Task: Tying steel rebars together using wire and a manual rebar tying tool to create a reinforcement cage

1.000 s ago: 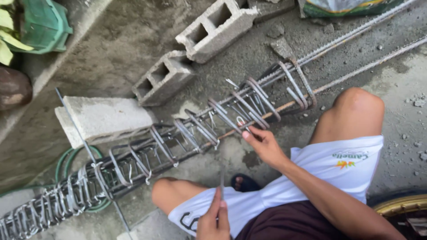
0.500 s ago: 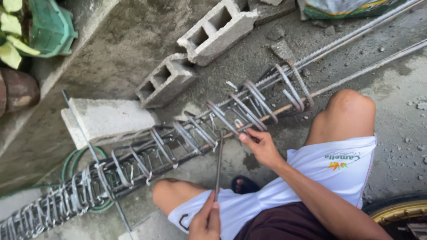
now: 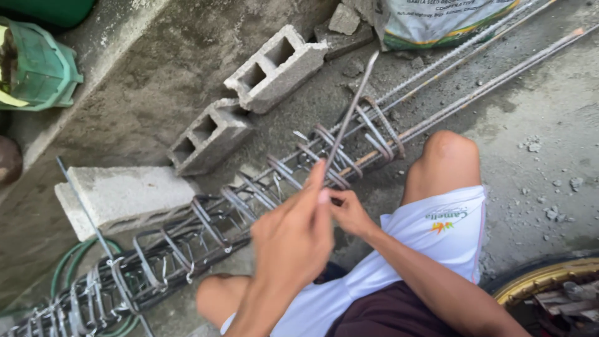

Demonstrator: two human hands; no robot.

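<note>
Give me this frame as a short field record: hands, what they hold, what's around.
left hand: raised, fingers pinched on a thin metal rod that points up and away
right hand: lower, at the rebar cage, behind the left hand; what it grips cannot be told
rebar cage: long bars ringed by bent steel loops, lying slantwise on the concrete ground
hollow blocks: two, beyond the cage
solid block: under the cage's left part
hose: green, below the cage
sack: top edge

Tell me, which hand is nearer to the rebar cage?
Right. The right hand lies against the rebar cage; the left hand is raised above it, pinching a thin metal rod.
</note>
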